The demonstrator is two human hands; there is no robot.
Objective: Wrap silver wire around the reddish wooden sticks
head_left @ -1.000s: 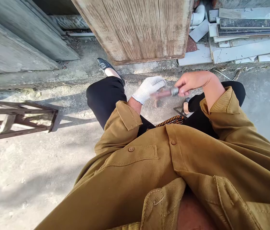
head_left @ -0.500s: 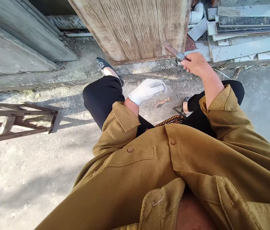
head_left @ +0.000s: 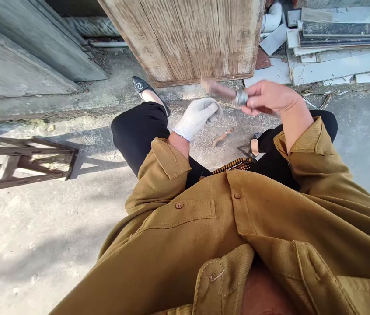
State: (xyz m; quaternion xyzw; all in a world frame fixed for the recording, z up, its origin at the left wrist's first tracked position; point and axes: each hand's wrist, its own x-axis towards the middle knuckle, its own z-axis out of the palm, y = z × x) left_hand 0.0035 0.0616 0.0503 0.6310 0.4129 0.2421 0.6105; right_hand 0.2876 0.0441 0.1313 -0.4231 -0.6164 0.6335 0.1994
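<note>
My right hand (head_left: 270, 98) is bare and wrapped round one end of a wooden stick (head_left: 219, 89). Silver wire (head_left: 241, 97) is wound in a thick coil on the stick, just ahead of my fingers. The stick's free end points left and is smeared by motion. To its lower left is my left hand (head_left: 195, 118), in a white knit glove, with fingers curled together; what they may hold is hidden. A short, bent brown piece of wood (head_left: 222, 137) lies on the concrete below and between my hands.
A weathered plank door or panel (head_left: 185, 39) stands in front. White and dark boards (head_left: 342, 48) are stacked at the upper right, beside a white pipe (head_left: 272, 17). A wooden stool-like frame (head_left: 27, 162) lies at the left. Grey boards (head_left: 24, 57) lean at the upper left.
My right hand has come down slightly, swinging the stick's free end left and toward my left hand. My left hand has drawn a little up and left, its fingers curling more.
</note>
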